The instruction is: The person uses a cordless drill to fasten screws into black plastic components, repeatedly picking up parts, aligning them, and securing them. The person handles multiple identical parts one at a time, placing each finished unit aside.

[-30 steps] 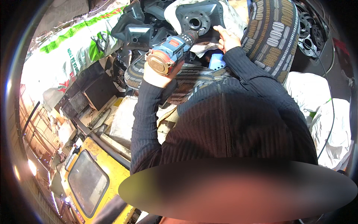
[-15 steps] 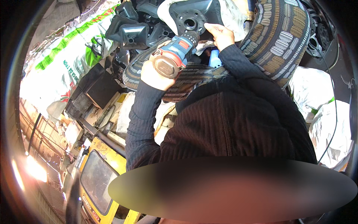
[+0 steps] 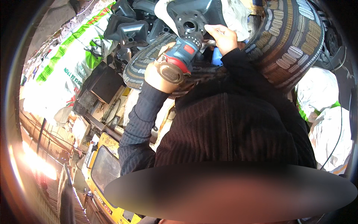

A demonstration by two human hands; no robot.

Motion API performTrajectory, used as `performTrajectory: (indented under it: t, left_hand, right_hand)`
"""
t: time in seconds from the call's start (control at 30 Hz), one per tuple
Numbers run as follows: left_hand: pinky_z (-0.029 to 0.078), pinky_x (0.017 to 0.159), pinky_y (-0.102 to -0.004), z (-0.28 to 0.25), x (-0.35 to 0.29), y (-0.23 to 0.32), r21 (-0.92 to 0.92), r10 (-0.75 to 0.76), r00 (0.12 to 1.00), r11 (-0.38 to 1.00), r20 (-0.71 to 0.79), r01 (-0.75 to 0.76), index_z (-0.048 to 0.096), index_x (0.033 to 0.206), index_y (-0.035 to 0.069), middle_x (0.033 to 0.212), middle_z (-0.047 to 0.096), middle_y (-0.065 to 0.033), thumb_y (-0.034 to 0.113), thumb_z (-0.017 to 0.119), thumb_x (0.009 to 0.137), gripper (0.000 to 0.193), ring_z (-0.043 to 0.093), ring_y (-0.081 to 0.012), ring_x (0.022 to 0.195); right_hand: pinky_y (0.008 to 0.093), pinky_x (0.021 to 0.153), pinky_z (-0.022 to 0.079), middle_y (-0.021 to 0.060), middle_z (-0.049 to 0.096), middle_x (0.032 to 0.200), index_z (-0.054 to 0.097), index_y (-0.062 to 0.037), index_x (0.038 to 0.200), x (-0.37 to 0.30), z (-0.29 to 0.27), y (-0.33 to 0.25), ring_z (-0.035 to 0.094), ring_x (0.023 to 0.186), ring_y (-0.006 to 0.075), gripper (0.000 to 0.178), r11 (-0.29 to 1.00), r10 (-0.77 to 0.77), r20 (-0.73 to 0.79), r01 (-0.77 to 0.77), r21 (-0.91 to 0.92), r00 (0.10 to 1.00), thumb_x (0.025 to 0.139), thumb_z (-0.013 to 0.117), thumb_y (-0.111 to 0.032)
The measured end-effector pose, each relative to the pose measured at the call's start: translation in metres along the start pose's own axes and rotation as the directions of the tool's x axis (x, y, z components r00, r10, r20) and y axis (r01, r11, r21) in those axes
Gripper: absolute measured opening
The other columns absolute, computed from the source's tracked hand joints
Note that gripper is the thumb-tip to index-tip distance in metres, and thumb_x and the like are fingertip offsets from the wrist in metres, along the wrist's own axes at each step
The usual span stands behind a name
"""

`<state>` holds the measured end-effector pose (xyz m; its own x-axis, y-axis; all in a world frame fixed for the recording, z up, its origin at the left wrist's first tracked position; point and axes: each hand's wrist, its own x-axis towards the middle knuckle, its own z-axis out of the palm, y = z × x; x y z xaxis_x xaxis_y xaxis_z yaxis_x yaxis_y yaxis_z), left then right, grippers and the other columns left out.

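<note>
My left hand (image 3: pixel 158 76) is wrapped round the grip of a cordless drill (image 3: pixel 183 53) in blue, black and red. Its chuck (image 3: pixel 193 36) is close to a dark round metal flange (image 3: pixel 181 25) with a centre hole and smaller holes around it. The flange sits on a black flared part (image 3: pixel 212 10) lying over a white sack in front of me. At the flange's right edge, the thumb and forefinger of my right hand (image 3: pixel 224 39) are pinched together. Whatever is between them is too small to make out. The drill's tip is hidden.
Several similar black flared parts (image 3: pixel 133 33) are piled at the far left. My legs in patterned trousers (image 3: pixel 285 41) flank the work. A large white-and-green sack (image 3: pixel 61 71) lies left, white bags (image 3: pixel 319 89) right. A yellow machine cab (image 3: pixel 102 142) stands lower left.
The view has shifted slightly. My left hand and the drill have moved a little rightward and down. My right hand keeps its pinch at the flange's edge.
</note>
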<state>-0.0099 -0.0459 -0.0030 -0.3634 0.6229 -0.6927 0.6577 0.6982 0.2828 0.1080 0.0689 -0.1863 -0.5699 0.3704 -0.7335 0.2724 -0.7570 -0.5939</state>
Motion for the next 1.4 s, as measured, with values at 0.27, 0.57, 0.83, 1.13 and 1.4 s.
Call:
performTrajectory:
  t: [0.27, 0.57, 0.83, 1.13, 1.4]
  left_hand:
    - [0.044, 0.090, -0.0411, 0.015, -0.002, 0.006, -0.029, -0.131, 0.982, 0.991, -0.138, 0.128, 0.060, 0.111, 0.009, 0.106, 0.064, -0.0105, 0.028, 0.074, 0.073, 0.045, 0.058, -0.0293, 0.101]
    - [0.049, 0.069, -0.0331, 0.024, -0.070, 0.022, -0.086, 0.137, 0.857, 0.975, -0.496, -0.206, 0.062, 0.104, 0.004, 0.097, 0.063, -0.0106, 0.021, 0.075, 0.075, 0.036, 0.063, -0.0234, 0.085]
    - [0.046, 0.083, -0.0401, 0.035, -0.087, 0.037, -0.087, 0.122, 0.809, 0.974, -0.574, -0.208, 0.064, 0.101, 0.006, 0.095, 0.066, -0.0082, 0.022, 0.075, 0.073, 0.034, 0.063, -0.0259, 0.087]
    - [0.048, 0.084, -0.0372, 0.030, -0.088, 0.036, -0.060, 0.143, 0.875, 0.980, -0.462, -0.192, 0.050, 0.119, 0.002, 0.108, 0.061, -0.0133, 0.025, 0.074, 0.074, 0.056, 0.062, -0.0275, 0.097]
    - [0.049, 0.080, -0.0376, 0.029, -0.083, 0.040, -0.079, 0.125, 0.855, 0.979, -0.503, -0.189, 0.057, 0.110, 0.004, 0.102, 0.063, -0.0105, 0.021, 0.075, 0.073, 0.044, 0.063, -0.0257, 0.093]
  right_hand:
    - [0.0236, 0.071, 0.047, 0.0027, 0.068, 0.081, 0.069, -0.0011, 0.088, 0.011, -0.003, 0.012, 0.059, 0.076, 0.0088, 0.026, 0.972, -0.157, -0.007, 0.154, -0.177, 0.988, 0.080, 0.072, -0.025]
    - [0.0309, 0.071, 0.055, 0.0078, 0.062, 0.088, 0.058, 0.0006, 0.113, -0.011, -0.026, -0.032, 0.063, 0.085, 0.0207, 0.031, 0.903, -0.080, 0.305, -0.061, 0.426, 0.949, 0.097, 0.046, -0.023]
    - [0.0340, 0.085, 0.051, 0.0171, 0.056, 0.122, 0.047, 0.0029, 0.125, -0.028, -0.013, -0.043, 0.056, 0.112, 0.0271, 0.040, 0.868, -0.049, 0.586, -0.256, 0.425, 0.809, 0.098, 0.040, -0.026]
    - [0.0260, 0.073, 0.051, 0.0186, 0.057, 0.121, 0.046, 0.0045, 0.126, -0.030, -0.009, -0.039, 0.056, 0.113, 0.0260, 0.038, 0.877, -0.114, 0.570, -0.187, 0.442, 0.813, 0.096, 0.044, -0.019]
    - [0.0251, 0.072, 0.051, 0.0165, 0.059, 0.119, 0.048, 0.0031, 0.125, -0.030, -0.008, -0.037, 0.057, 0.111, 0.0237, 0.037, 0.921, -0.101, 0.524, -0.120, 0.371, 0.846, 0.095, 0.048, -0.018]
